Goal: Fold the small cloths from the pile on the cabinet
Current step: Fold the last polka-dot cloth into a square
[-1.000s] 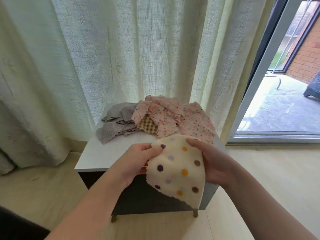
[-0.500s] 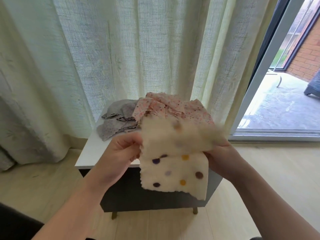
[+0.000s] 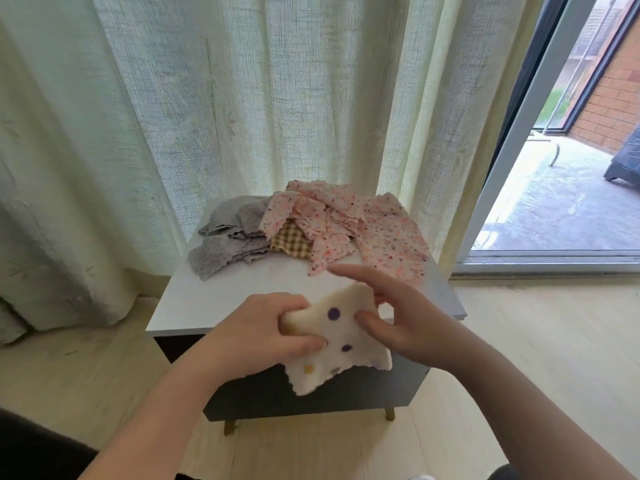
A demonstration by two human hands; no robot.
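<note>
Pale green sheer woven curtain (image 3: 242, 116): hangs in deep folds beyond both hands and fills the far side of the view.

Light wooden plank floor (image 3: 536, 341): lies below the hands and to either side of them.

Sliding glass door with a pale frame (image 3: 519, 133): stands beyond and to the right of the right hand. Paving and a brick wall show through it.

Small cabinet with a white flat top, dark grey front and short wooden legs (image 3: 214, 299): stands directly beyond and beneath the hands, against the curtain.

Pile of small cloths, on the far part of the cabinet top, beyond the hands, loose and overlapping:
- pink dotted cloths with wavy edges (image 3: 346, 220), beyond the right hand;
- grey dotted cloths (image 3: 225, 244), beyond the left hand, touching the pink ones;
- tan checked cloth (image 3: 292, 242), between those two lots, partly covered by pink cloth.

Cream fleecy cloth with purple, orange and brown dots (image 3: 339, 341): held between the hands, over the cabinet's near edge. It looks doubled over at its left side. Its wavy lower edge hangs free before the grey front.

Left hand (image 3: 263, 334): fingers curled round the cloth's left edge, thumb laid on its face.

Right hand (image 3: 408, 320): pinches the cloth's right side, thumb on the face, forefinger raised above the top edge and blurred.

The hands are close together, parted by the cloth.
</note>
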